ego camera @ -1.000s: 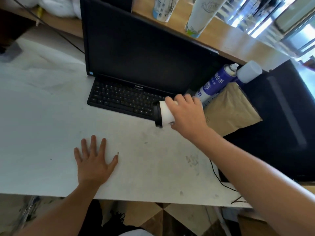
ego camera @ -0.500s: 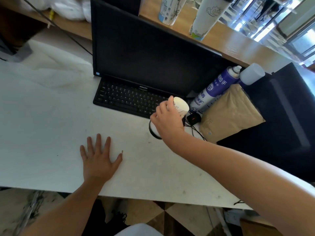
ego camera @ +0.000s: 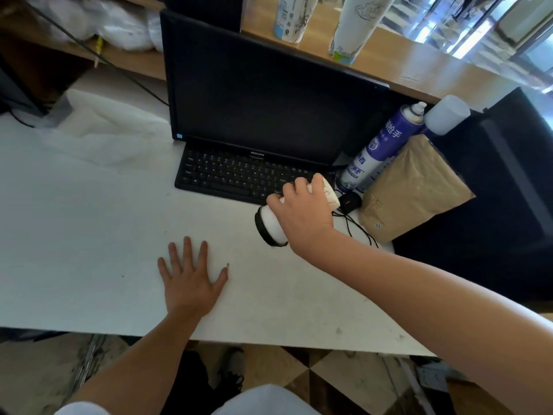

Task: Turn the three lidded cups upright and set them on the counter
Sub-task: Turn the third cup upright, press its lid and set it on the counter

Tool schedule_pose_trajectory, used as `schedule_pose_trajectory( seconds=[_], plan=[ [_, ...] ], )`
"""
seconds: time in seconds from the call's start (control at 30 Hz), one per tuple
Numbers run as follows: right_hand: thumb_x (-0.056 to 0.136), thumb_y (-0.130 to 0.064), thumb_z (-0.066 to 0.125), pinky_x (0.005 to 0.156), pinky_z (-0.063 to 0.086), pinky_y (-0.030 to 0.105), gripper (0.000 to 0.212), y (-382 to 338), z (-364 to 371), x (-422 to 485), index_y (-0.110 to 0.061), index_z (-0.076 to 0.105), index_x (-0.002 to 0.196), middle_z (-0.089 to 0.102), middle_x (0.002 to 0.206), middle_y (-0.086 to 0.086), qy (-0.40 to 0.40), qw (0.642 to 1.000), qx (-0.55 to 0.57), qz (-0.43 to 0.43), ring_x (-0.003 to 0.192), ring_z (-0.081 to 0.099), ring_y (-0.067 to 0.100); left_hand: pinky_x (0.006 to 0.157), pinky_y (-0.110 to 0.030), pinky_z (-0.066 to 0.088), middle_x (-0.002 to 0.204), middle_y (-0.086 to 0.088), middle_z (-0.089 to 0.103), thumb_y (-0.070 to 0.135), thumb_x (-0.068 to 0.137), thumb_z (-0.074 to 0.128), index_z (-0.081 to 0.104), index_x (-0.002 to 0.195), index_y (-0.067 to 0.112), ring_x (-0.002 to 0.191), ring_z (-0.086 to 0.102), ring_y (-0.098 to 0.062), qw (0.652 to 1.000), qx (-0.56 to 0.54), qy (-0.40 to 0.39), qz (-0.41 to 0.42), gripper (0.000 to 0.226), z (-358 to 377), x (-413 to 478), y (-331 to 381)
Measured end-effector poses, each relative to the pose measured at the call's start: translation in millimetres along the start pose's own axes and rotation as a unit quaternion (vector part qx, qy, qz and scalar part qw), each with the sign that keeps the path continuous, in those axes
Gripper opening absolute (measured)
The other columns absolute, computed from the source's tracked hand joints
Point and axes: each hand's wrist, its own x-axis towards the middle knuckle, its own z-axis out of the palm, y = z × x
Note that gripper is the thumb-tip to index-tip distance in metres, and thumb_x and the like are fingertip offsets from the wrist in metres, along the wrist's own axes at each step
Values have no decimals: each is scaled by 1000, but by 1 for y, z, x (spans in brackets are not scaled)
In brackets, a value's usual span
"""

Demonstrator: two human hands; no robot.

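My right hand grips a white paper cup with a black lid just in front of the keyboard. The cup is tilted, lid end down and toward me near the white counter, base pointing up and away. My fingers cover most of its side. My left hand lies flat on the counter, fingers spread, holding nothing. Two tall printed cups stand on the wooden ledge behind the monitor; their tops are cut off by the frame.
A black monitor and keyboard stand at the back. A blue spray can, a black mouse with cable, a brown paper bag and a dark case crowd the right. Crumpled white plastic lies at the left.
My right hand has turned the cup from lying sideways to lid-down and moved it slightly toward me. The camera view has shifted. My left hand stays flat.
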Motion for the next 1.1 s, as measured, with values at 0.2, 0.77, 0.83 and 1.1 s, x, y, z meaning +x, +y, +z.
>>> schedule_pose_trajectory(
  seconds=[0.2, 0.77, 0.83, 1.1],
  plan=[
    [66, -35, 86, 98, 40, 45, 82, 20, 18, -7, -26, 44, 136, 51, 127, 2, 87, 891, 441, 66, 117, 47, 29, 117, -59, -15, 161, -9, -31, 78, 87, 6, -19, 155, 28, 146, -31, -39, 995, 16, -98, -5, 87, -14, 6, 2],
    [65, -22, 96, 94, 52, 16, 82, 6, 70, -53, -31, 46, 130, 60, 115, -21, 144, 477, 849, 176, 106, 60, -2, 91, -35, 54, 145, 3, 45, 35, 76, 84, 43, 144, 26, 123, 52, -20, 931, -318, -171, 45, 80, -128, -1, 62],
    [68, -21, 94, 74, 45, -1, 81, 0, 71, -58, -34, 42, 128, 55, 110, -26, 135, 468, 855, 181, 99, 57, -6, 89, -34, 55, 141, 10, 43, 31, 75, 86, 41, 146, 28, 123, 52, -17, 917, -365, -136, 89, 84, -140, -17, 90],
    [64, -25, 96, 77, 56, 18, 82, -5, 79, -67, -35, 43, 127, 61, 121, -11, 147, 469, 845, 210, 112, 59, 10, 86, -22, 54, 118, 18, 62, 17, 72, 87, 48, 125, 35, 108, 62, -7, 887, -420, -67, 179, 68, -157, -38, 149]
  ],
)
